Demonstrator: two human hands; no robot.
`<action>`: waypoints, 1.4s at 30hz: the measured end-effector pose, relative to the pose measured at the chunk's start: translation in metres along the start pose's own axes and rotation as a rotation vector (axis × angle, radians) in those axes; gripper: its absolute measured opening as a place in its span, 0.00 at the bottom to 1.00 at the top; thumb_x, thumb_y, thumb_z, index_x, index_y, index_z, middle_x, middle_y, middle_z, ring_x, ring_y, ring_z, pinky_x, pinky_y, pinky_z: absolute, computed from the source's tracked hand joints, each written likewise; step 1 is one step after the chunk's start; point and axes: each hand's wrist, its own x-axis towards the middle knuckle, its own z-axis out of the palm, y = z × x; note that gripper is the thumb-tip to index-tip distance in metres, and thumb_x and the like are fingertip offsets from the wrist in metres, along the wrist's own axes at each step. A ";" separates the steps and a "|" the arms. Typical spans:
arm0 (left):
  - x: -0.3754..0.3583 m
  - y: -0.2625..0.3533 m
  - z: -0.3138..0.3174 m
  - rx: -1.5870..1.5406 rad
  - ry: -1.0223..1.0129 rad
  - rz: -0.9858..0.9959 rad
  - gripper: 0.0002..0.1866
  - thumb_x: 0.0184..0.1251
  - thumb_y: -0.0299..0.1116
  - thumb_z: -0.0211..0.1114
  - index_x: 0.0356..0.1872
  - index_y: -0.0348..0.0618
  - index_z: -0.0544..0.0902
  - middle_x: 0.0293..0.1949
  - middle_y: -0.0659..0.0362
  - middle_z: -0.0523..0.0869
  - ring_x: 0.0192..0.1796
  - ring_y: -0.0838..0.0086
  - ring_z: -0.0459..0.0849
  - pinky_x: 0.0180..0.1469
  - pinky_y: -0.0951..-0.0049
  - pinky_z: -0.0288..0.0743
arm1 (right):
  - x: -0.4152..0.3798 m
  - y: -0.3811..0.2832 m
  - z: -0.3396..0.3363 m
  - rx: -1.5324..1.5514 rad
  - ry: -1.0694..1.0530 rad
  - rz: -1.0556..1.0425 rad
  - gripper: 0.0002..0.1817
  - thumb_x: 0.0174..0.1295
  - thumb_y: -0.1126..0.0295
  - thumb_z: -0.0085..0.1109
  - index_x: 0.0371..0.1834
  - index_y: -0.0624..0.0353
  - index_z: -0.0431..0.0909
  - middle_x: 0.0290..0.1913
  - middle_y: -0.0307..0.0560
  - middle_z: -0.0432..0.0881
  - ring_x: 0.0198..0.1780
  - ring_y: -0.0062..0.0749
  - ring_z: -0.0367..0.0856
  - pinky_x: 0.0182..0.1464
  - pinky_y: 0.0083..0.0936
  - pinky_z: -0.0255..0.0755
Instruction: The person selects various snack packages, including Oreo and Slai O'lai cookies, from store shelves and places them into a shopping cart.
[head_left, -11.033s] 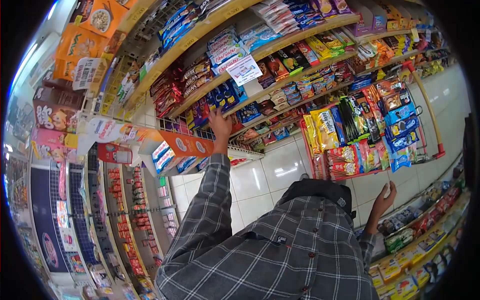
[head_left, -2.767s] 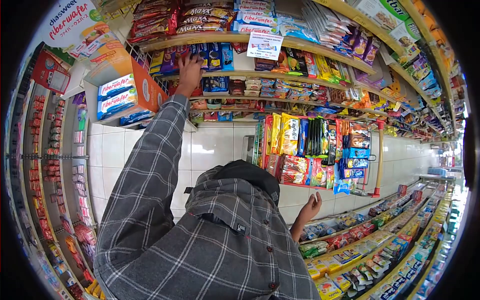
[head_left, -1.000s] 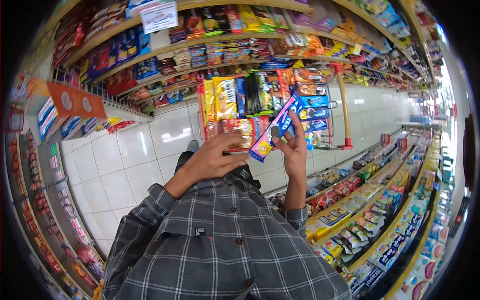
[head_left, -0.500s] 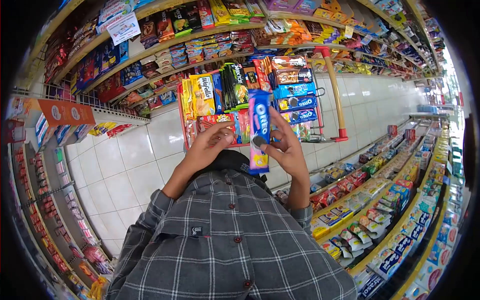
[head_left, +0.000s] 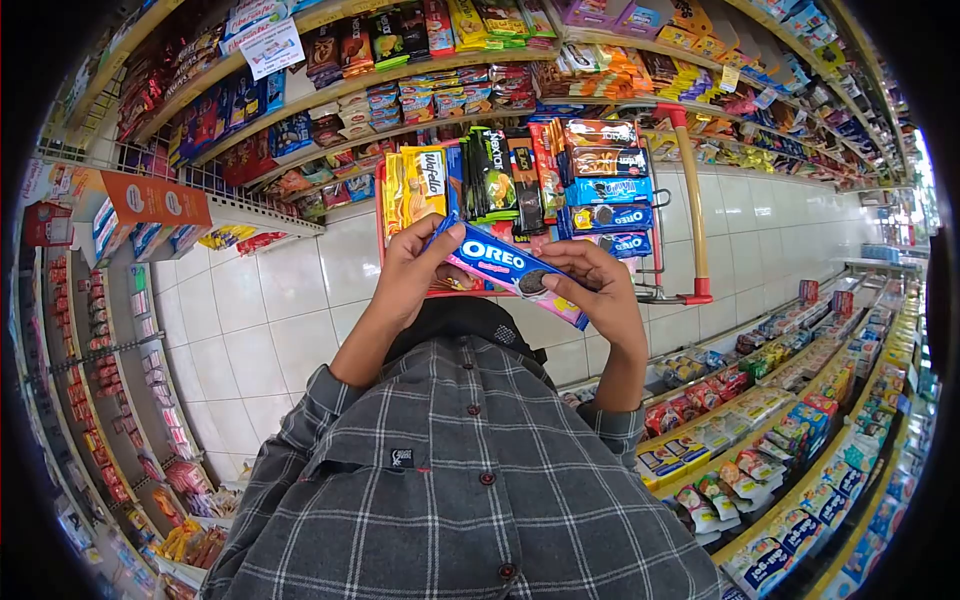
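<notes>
Between my two hands is a blue and pink Oreo cookie pack (head_left: 497, 262), its label facing up and its right end tilted down. My left hand (head_left: 414, 268) pinches the pack's left end. Fingers of my right hand (head_left: 598, 290) grip it near the right end, beside the printed cookie. Just beyond, a shopping cart (head_left: 692, 215) with a red and yellow handle holds several snack packs. Among them are yellow Wafello packs (head_left: 415, 188), black and green Nextar packs (head_left: 492, 175) and more blue Oreo packs (head_left: 612, 217). My hands and the pack hide part of the cart's near side.
Shelves of snacks (head_left: 350, 83) curve behind the cart. Low shelves with packets (head_left: 740, 400) run along the right, and a rack of small goods (head_left: 110, 390) stands on the left. An orange display box (head_left: 160, 212) juts out at left. White tiles (head_left: 270, 290) cover the floor.
The Oreo pack has turned from upright to nearly level. My left hand has closed on its left end, while my right hand still holds it. The view has shifted slightly.
</notes>
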 end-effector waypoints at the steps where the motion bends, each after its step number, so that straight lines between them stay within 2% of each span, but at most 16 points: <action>1: -0.001 0.000 0.000 0.004 0.007 -0.003 0.12 0.73 0.36 0.58 0.45 0.35 0.77 0.33 0.59 0.84 0.30 0.78 0.84 0.31 0.77 0.82 | 0.000 0.002 -0.001 0.002 -0.011 -0.002 0.20 0.60 0.81 0.61 0.56 0.64 0.74 0.50 0.48 0.83 0.51 0.26 0.81 0.53 0.22 0.73; 6: -0.003 -0.002 0.000 0.087 -0.001 -0.029 0.14 0.73 0.39 0.59 0.44 0.35 0.78 0.32 0.58 0.84 0.29 0.77 0.84 0.30 0.79 0.81 | -0.002 0.006 -0.007 0.059 -0.151 0.030 0.23 0.58 0.82 0.63 0.58 0.64 0.74 0.54 0.44 0.81 0.47 0.23 0.80 0.50 0.20 0.75; 9: -0.003 -0.009 0.004 0.124 0.025 -0.169 0.15 0.73 0.40 0.59 0.44 0.36 0.78 0.31 0.59 0.84 0.28 0.77 0.84 0.29 0.80 0.80 | -0.005 0.000 -0.006 0.110 -0.348 0.154 0.26 0.57 0.81 0.63 0.61 0.61 0.72 0.57 0.40 0.78 0.46 0.19 0.79 0.46 0.18 0.74; 10: -0.002 -0.015 0.002 0.106 0.005 -0.168 0.16 0.73 0.42 0.58 0.45 0.37 0.78 0.33 0.58 0.84 0.31 0.76 0.85 0.33 0.77 0.81 | -0.004 0.007 -0.014 0.038 -0.467 0.247 0.29 0.57 0.82 0.63 0.64 0.59 0.70 0.57 0.39 0.77 0.45 0.16 0.77 0.45 0.16 0.74; 13: 0.006 -0.030 -0.001 -0.058 0.097 -0.224 0.19 0.75 0.45 0.54 0.49 0.37 0.77 0.37 0.56 0.84 0.35 0.74 0.85 0.40 0.73 0.81 | -0.010 0.037 -0.018 0.192 -0.300 0.177 0.33 0.56 0.85 0.61 0.67 0.60 0.66 0.59 0.40 0.74 0.48 0.18 0.77 0.48 0.19 0.74; 14: 0.009 -0.031 -0.008 -0.010 0.034 -0.229 0.21 0.76 0.46 0.50 0.52 0.36 0.76 0.39 0.54 0.84 0.38 0.73 0.84 0.43 0.71 0.80 | -0.014 0.047 -0.022 0.170 -0.161 0.140 0.34 0.55 0.85 0.61 0.68 0.59 0.66 0.61 0.38 0.70 0.48 0.17 0.77 0.47 0.19 0.74; 17: 0.012 -0.034 -0.013 0.112 0.100 -0.204 0.21 0.76 0.45 0.51 0.53 0.36 0.77 0.40 0.56 0.84 0.40 0.74 0.83 0.45 0.74 0.78 | -0.027 0.078 -0.034 0.113 0.353 0.123 0.34 0.53 0.83 0.64 0.65 0.55 0.67 0.58 0.44 0.70 0.49 0.24 0.79 0.45 0.21 0.75; 18: 0.013 -0.032 -0.013 0.123 0.103 -0.218 0.21 0.76 0.45 0.51 0.52 0.37 0.77 0.40 0.56 0.84 0.41 0.75 0.83 0.46 0.73 0.78 | -0.029 0.084 -0.038 0.208 0.503 0.135 0.34 0.52 0.82 0.66 0.64 0.55 0.67 0.57 0.48 0.69 0.49 0.27 0.79 0.45 0.22 0.75; 21: 0.013 -0.033 -0.020 0.163 0.090 -0.213 0.20 0.75 0.45 0.52 0.51 0.38 0.77 0.41 0.57 0.84 0.42 0.75 0.82 0.47 0.73 0.77 | -0.028 0.121 -0.056 0.257 0.943 0.087 0.36 0.48 0.78 0.71 0.63 0.59 0.66 0.56 0.51 0.69 0.47 0.31 0.78 0.43 0.24 0.77; 24: 0.016 -0.034 -0.023 0.162 0.065 -0.218 0.18 0.74 0.43 0.52 0.51 0.38 0.78 0.42 0.58 0.83 0.43 0.75 0.81 0.47 0.73 0.76 | -0.020 0.138 -0.072 0.191 1.099 0.080 0.38 0.48 0.75 0.73 0.64 0.56 0.65 0.54 0.50 0.69 0.48 0.29 0.78 0.45 0.25 0.75; 28: 0.014 -0.034 -0.033 0.222 0.028 -0.227 0.17 0.75 0.41 0.52 0.51 0.38 0.78 0.43 0.58 0.83 0.42 0.76 0.81 0.47 0.73 0.76 | -0.002 0.165 -0.088 0.023 1.117 0.044 0.38 0.48 0.72 0.74 0.63 0.62 0.65 0.52 0.49 0.69 0.43 0.25 0.74 0.43 0.21 0.73; 31: 0.008 -0.036 -0.042 0.231 0.053 -0.230 0.16 0.74 0.40 0.53 0.52 0.38 0.78 0.43 0.58 0.83 0.42 0.76 0.81 0.47 0.74 0.76 | 0.002 0.174 -0.096 -0.363 1.123 0.131 0.40 0.47 0.65 0.75 0.64 0.67 0.66 0.48 0.53 0.70 0.43 0.36 0.76 0.44 0.27 0.74; 33: 0.004 -0.035 -0.049 0.235 0.088 -0.235 0.16 0.74 0.39 0.53 0.52 0.39 0.78 0.43 0.58 0.83 0.42 0.76 0.81 0.46 0.74 0.76 | 0.001 0.173 -0.095 -0.643 1.150 0.164 0.41 0.48 0.57 0.74 0.64 0.64 0.69 0.47 0.55 0.69 0.47 0.44 0.73 0.48 0.33 0.72; 34: 0.003 -0.037 -0.057 0.257 0.078 -0.234 0.18 0.75 0.41 0.51 0.55 0.37 0.76 0.45 0.56 0.83 0.44 0.74 0.82 0.49 0.71 0.76 | 0.000 0.170 -0.094 -0.640 1.139 0.186 0.40 0.48 0.57 0.74 0.64 0.64 0.69 0.47 0.56 0.69 0.48 0.44 0.73 0.49 0.33 0.72; 38: 0.000 -0.036 -0.075 0.231 0.102 -0.246 0.16 0.75 0.38 0.52 0.53 0.37 0.77 0.42 0.58 0.82 0.40 0.75 0.84 0.44 0.76 0.76 | 0.005 0.171 -0.092 -0.501 1.124 0.121 0.41 0.48 0.59 0.76 0.64 0.64 0.69 0.51 0.57 0.67 0.46 0.41 0.74 0.47 0.34 0.75; 42: 0.003 -0.028 -0.094 0.214 0.126 -0.224 0.15 0.75 0.39 0.53 0.51 0.39 0.78 0.39 0.61 0.83 0.35 0.78 0.83 0.39 0.80 0.76 | 0.007 0.187 -0.096 -0.448 1.109 0.084 0.41 0.48 0.59 0.77 0.64 0.62 0.69 0.51 0.51 0.69 0.46 0.35 0.73 0.47 0.30 0.74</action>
